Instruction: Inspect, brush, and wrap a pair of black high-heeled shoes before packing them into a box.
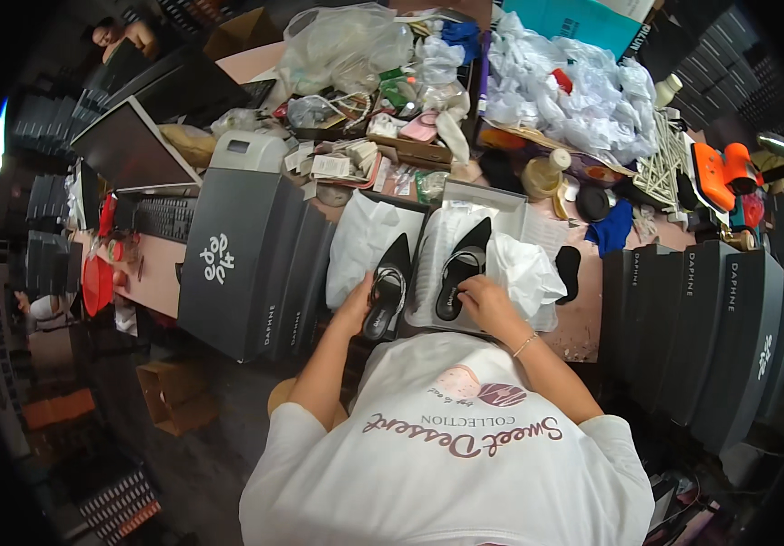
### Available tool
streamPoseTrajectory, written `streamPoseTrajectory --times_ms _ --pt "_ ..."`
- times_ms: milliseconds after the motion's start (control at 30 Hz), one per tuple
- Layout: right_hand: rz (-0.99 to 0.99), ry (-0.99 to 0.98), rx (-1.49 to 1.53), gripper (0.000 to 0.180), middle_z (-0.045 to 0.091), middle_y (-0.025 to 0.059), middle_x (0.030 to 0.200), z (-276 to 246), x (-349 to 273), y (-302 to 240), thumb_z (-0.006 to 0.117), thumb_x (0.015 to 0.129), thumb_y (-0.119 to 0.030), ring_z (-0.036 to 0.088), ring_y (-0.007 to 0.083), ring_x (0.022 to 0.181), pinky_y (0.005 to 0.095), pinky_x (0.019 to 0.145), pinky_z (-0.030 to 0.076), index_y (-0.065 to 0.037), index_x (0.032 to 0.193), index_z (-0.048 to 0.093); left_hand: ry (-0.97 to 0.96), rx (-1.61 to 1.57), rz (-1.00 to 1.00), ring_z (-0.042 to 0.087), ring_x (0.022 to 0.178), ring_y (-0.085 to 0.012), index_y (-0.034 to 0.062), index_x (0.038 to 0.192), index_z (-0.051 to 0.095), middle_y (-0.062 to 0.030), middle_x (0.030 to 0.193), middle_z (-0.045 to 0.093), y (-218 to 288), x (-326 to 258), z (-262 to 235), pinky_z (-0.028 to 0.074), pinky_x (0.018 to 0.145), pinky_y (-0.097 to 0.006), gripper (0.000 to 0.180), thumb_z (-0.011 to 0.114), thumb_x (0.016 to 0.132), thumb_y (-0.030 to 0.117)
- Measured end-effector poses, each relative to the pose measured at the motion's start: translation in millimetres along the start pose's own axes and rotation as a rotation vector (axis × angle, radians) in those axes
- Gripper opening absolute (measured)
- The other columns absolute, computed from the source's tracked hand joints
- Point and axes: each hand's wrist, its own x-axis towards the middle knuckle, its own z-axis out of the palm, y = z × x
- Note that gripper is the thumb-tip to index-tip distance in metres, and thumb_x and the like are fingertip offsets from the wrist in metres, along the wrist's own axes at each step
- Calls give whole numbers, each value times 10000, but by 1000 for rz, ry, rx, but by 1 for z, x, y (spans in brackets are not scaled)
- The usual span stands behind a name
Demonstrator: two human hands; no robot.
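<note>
Shoes: two black pointed ones. Left hand (356, 305) grasps the left shoe (388, 288), lying beside white wrapping in a box lid (410, 207). Right hand (486, 300) pinches the right shoe (461, 269), inside the open box (519, 202) with crumpled tissue (524, 270). Dark grey boxes (246, 264) stack just left of the left hand.

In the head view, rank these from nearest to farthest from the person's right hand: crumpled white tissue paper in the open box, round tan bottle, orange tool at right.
1. Crumpled white tissue paper: just right of the right hand, in the open shoe box.
2. Round tan bottle: farther up the table, above the box.
3. Orange tool: far upper right, at the table's edge.
</note>
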Motion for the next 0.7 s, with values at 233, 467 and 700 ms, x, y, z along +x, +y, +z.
streamPoseTrajectory --times_ms 233,467,700 --pt "-158 192 180 161 616 141 951 -51 11 -65 631 820 -64 621 304 807 347 690 513 -12 972 618 -96 -39 -206 609 913 -166 73 1109 602 -48 1025 646 17 29 -1 508 783 -333 359 471 946 364" --pt "517 742 388 171 658 85 836 -140 -40 90 582 860 -77 637 167 735 278 666 502 -5 1008 628 -224 -256 -190 638 843 -217 -3 1060 578 -132 994 642 39 -46 14 550 684 -363 273 585 833 148" --pt "459 112 84 438 630 256 965 -113 -17 80 474 922 -376 598 408 924 438 808 463 30 1004 620 -445 -220 16 576 1079 -330 -76 1246 412 -237 1201 535 63 -91 95 501 897 -430 543 563 737 38"
